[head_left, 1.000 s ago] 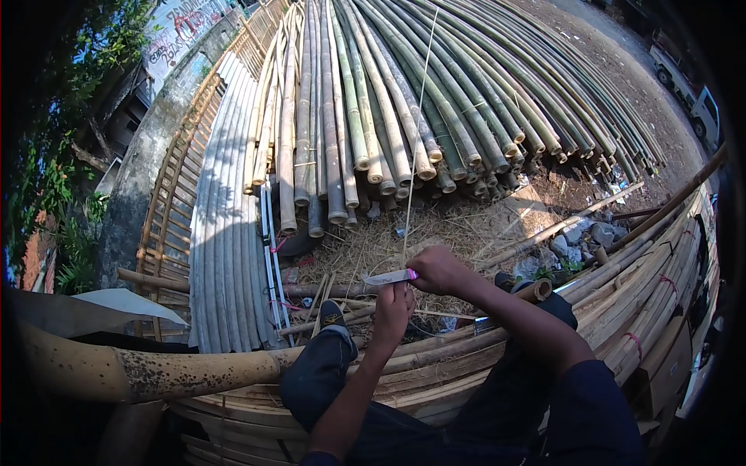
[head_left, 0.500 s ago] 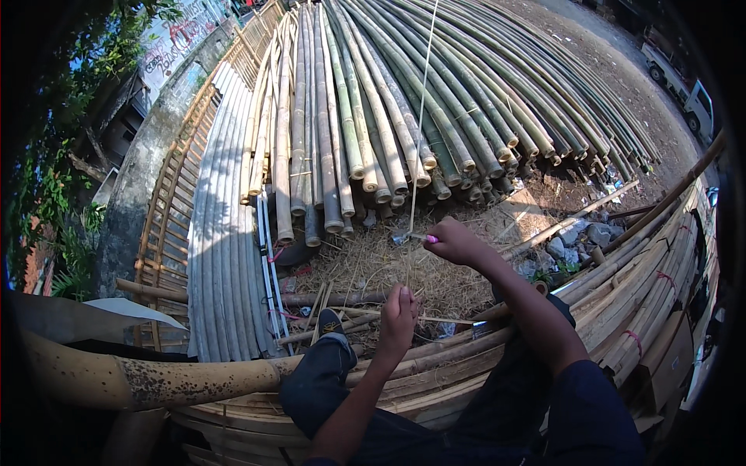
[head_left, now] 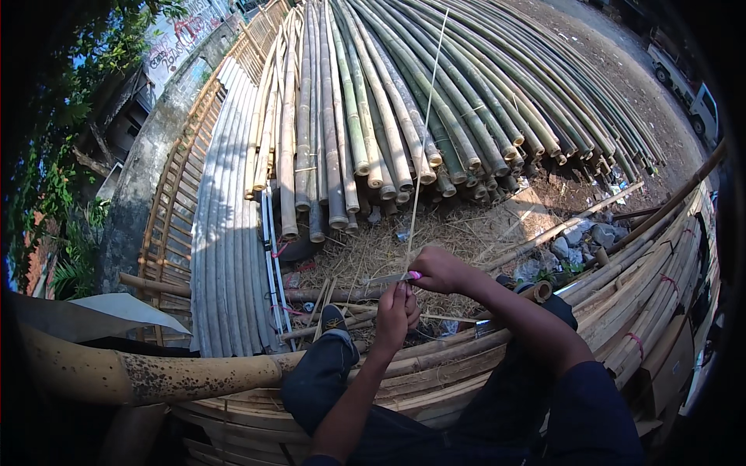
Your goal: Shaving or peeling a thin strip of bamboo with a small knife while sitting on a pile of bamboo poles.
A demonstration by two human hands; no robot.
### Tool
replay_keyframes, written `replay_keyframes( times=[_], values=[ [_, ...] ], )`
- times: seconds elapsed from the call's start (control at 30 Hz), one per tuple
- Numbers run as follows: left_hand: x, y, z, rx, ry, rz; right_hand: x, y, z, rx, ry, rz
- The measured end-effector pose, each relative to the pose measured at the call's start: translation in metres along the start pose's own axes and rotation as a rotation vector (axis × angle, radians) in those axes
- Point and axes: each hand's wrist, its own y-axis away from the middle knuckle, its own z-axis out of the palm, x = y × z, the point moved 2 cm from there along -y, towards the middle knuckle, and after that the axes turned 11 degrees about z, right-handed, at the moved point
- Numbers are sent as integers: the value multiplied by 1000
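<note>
1. One thin bamboo strip (head_left: 427,116), apparently being shaved, slants up before stacked poles (head_left: 330,140).
2. Right hand (head_left: 440,269): fingers wrapped around a pink-handled knife (head_left: 402,277). Left hand (head_left: 395,314): fingers curled, seemingly pinching the strip.
3. Next stroke probably needs the left thumb clear.

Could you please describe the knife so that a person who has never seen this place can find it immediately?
Find the large pile of bamboo poles, then look below it to the person's right hand, just above the left hand. It holds the knife, with the blade pointing left. Its bright pink handle sets it apart from the thin, pale strip nearby.
</note>
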Motion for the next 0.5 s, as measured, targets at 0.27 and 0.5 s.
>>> replay_keyframes(
  times=[0.27, 0.5],
  values=[
    [3, 5, 2, -12, -1119, 471, -9, 1, 4, -4, 184, 84],
    [2, 7, 0, -16, -1332, 429, -6, 4, 14, 35, 196, 144]
  ],
)
